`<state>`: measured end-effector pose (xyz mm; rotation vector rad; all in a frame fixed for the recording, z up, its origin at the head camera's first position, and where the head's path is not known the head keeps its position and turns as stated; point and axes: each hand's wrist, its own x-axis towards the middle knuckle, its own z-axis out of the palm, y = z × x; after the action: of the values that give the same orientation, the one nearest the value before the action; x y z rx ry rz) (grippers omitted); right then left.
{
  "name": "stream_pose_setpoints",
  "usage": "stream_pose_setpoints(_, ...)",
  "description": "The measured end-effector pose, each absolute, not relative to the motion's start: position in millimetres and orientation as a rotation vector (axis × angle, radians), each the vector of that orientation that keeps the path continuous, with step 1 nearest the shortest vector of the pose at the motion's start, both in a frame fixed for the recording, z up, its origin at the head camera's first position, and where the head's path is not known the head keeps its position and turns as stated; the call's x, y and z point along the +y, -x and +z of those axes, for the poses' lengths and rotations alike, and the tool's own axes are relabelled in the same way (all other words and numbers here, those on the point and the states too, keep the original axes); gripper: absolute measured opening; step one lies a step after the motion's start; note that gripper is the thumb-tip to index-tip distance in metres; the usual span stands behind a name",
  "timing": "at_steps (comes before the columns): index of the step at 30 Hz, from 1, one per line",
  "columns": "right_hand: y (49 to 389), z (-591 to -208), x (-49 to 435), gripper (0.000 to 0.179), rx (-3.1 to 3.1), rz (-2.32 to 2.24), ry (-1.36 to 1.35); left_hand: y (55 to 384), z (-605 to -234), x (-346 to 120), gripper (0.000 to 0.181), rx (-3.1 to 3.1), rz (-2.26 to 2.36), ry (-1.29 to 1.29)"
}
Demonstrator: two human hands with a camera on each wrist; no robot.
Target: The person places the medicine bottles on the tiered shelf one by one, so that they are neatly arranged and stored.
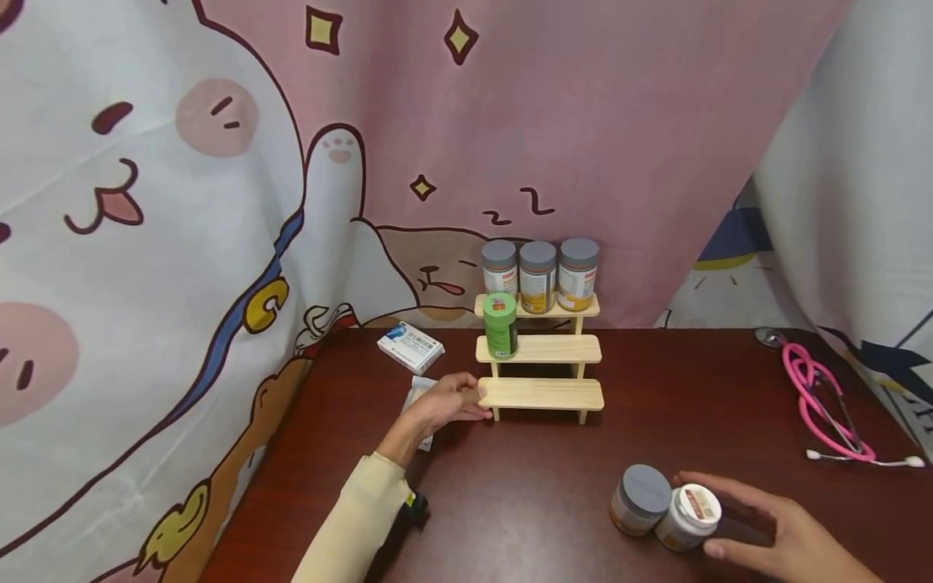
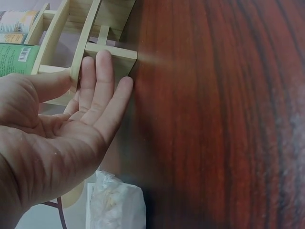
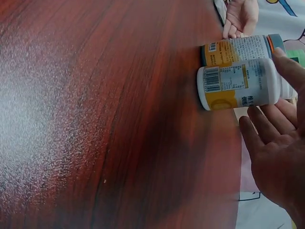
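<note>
My left hand (image 1: 448, 401) holds the left end of the lowest tier of a three-tier wooden display rack (image 1: 543, 394); in the left wrist view its thumb lies against the board's edge, its fingers underneath. A green bottle (image 1: 500, 332) stands on the middle tier, and three grey-lidded jars line the top, the middle jar (image 1: 538, 279) among them. At the lower right, my right hand (image 1: 783, 526) spreads its thumb and fingers around a white bottle (image 3: 238, 85); firm contact is unclear. Against that bottle, on its left, stands another grey-lidded jar (image 1: 640, 500). Both are upright on the table.
A medicine box (image 1: 411, 346) lies left of the rack, and a clear-wrapped white packet (image 2: 116, 202) is partly behind my left hand. Near my left sleeve is a small dark object (image 1: 417, 508). A pink stethoscope (image 1: 816, 397) lies at the right. Printed curtain (image 1: 619, 146) hangs behind.
</note>
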<state>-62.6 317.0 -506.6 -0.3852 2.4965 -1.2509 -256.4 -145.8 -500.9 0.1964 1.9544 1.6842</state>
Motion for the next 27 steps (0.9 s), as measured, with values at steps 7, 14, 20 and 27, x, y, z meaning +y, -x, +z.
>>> stream_pose_setpoints(7,65,-503,313,0.062,2.440,-1.230,0.243,257,-501,-147,0.021,1.948,1.678,-0.201)
stream_pose_setpoints(14,65,-506,314,0.056,2.601,-1.157,0.302,257,-502,-146,0.020,1.931,1.684,-0.196)
stream_pose_setpoints(20,73,-496,318,0.058,2.759,-1.172,0.150,256,-498,-145,0.019,1.937,1.687,-0.196)
stream_pose_setpoints(27,102,-464,310,0.056,2.948,-1.440,0.281,259,-496,-146,0.017,1.930,1.683,-0.176)
